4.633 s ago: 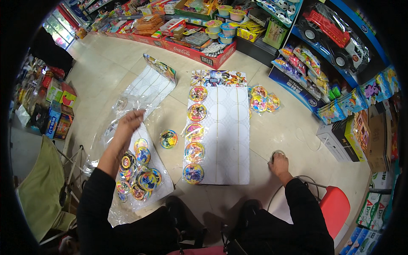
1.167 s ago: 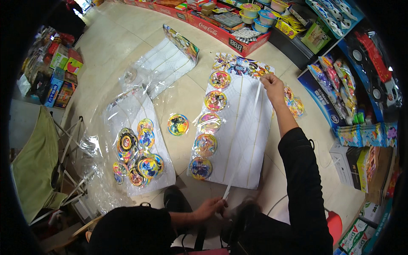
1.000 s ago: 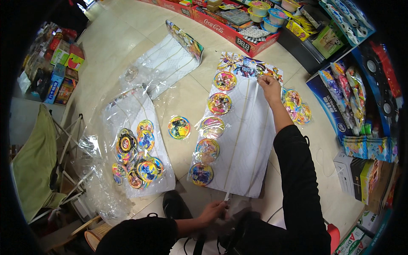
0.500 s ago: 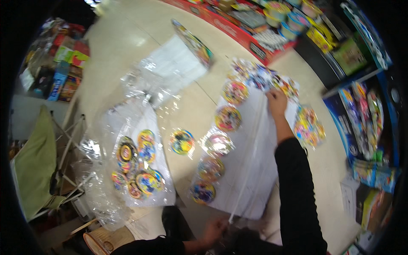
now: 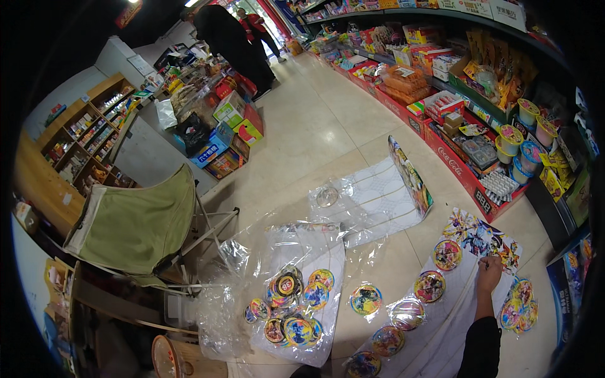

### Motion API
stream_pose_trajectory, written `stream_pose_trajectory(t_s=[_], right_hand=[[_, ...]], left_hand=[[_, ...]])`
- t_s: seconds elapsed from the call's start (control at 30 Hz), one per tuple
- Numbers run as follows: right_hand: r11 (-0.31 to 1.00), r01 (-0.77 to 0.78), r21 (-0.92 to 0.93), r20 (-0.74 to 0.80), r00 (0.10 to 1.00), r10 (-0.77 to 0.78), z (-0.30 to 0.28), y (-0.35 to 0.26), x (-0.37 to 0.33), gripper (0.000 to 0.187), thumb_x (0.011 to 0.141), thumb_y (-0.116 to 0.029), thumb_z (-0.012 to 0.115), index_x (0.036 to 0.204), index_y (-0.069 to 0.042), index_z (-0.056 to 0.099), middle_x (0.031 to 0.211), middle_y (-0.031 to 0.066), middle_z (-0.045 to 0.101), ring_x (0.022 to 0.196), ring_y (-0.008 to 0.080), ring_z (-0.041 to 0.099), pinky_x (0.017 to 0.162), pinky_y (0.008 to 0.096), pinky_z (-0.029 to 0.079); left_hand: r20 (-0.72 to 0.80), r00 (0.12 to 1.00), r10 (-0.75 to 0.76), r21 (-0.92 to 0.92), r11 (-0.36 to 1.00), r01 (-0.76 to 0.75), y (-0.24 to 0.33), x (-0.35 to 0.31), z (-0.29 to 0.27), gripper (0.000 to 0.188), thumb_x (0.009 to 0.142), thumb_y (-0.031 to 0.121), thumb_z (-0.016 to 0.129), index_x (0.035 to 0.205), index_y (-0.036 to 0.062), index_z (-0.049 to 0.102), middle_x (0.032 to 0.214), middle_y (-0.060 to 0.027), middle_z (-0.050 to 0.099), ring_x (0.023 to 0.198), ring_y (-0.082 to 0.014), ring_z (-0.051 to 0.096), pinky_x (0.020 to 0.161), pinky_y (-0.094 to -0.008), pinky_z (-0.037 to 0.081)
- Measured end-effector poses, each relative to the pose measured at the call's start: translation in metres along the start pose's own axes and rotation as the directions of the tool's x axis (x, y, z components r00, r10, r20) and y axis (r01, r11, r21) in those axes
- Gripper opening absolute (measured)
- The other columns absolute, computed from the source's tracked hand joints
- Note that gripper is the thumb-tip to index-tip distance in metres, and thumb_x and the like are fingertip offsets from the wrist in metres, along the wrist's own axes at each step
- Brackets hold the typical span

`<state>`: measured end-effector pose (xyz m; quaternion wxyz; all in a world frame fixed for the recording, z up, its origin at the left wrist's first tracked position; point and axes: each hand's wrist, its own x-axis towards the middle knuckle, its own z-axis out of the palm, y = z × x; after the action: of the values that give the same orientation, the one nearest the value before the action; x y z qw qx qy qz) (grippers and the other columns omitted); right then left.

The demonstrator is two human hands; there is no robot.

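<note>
My right hand point(image 5: 489, 272) is closed, with its fingers bent, at the lower edge of the colourful printed header point(image 5: 474, 236) on a long white backing sheet point(image 5: 444, 327). What its fingers pinch, if anything, is too small to make out. Down the sheet's left side runs a column of round, colourful discs in clear wrap, among them a disc point(image 5: 430, 286) with a red and yellow rim. A single disc point(image 5: 366, 298) lies on the floor left of the sheet. Beyond my right hand rests a cluster of round discs point(image 5: 520, 307). My left hand is out of view.
Another white sheet point(image 5: 328, 258) under crinkled clear plastic point(image 5: 220, 315) bears a pile of discs point(image 5: 296, 315). Farther off lies a folded sheet point(image 5: 378, 189). A green folding chair point(image 5: 138, 220) and wooden stool point(image 5: 183, 359) stand left. Shelves point(image 5: 441, 138) line the right; two people are far back.
The view has tilted up toward the far end of the shop. My left hand has dropped out of the picture. My right hand stays by the printed header.
</note>
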<state>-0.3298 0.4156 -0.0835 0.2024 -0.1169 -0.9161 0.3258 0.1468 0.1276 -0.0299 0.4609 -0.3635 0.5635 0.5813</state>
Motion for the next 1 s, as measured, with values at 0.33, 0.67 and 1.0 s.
stream_pose_trajectory(t_s=[0.33, 0.67, 1.0], right_hand=[[0.993, -0.087, -0.083, -0.018, 0.996, 0.086, 0.013, -0.004, -0.003, 0.026, 0.075, 0.001, 0.072, 0.099, -0.006, 0.063, 0.098, 0.011, 0.062, 0.097, 0.0295, 0.059, 0.087, 0.0408, 0.047], [0.972, 0.23, 0.051, 0.316, 0.919, -0.234, -0.039, -0.039, -0.092, 0.05, 0.083, -0.012, 0.068, 0.129, 0.002, 0.057, 0.135, 0.0216, 0.056, 0.129, 0.0384, 0.049, 0.112, 0.0468, 0.035], [0.886, 0.456, -0.082, 0.617, 0.721, -0.314, -0.093, -0.058, -0.192, 0.088, 0.079, -0.04, 0.076, 0.145, 0.004, 0.038, 0.157, 0.0232, 0.028, 0.148, 0.0373, 0.022, 0.118, 0.0595, 0.017]], left_hand=[[0.021, 0.999, -0.048, -0.035, 0.998, 0.049, 0.012, -0.008, -0.007, 0.031, 0.1, 0.032, 0.054, 0.102, 0.0039, 0.066, 0.075, -0.0059, 0.067, 0.059, -0.0168, 0.065, 0.05, -0.0304, 0.051], [0.054, 0.998, -0.027, -0.055, 0.998, 0.03, 0.026, -0.01, -0.019, 0.03, 0.099, 0.032, 0.054, 0.104, 0.005, 0.066, 0.078, -0.0061, 0.067, 0.063, -0.018, 0.065, 0.052, -0.0312, 0.051], [0.122, 0.992, 0.019, -0.008, 1.0, -0.018, 0.053, 0.003, -0.018, 0.029, 0.099, 0.032, 0.055, 0.106, 0.0062, 0.065, 0.082, -0.0064, 0.068, 0.067, -0.0192, 0.065, 0.055, -0.0319, 0.051]])
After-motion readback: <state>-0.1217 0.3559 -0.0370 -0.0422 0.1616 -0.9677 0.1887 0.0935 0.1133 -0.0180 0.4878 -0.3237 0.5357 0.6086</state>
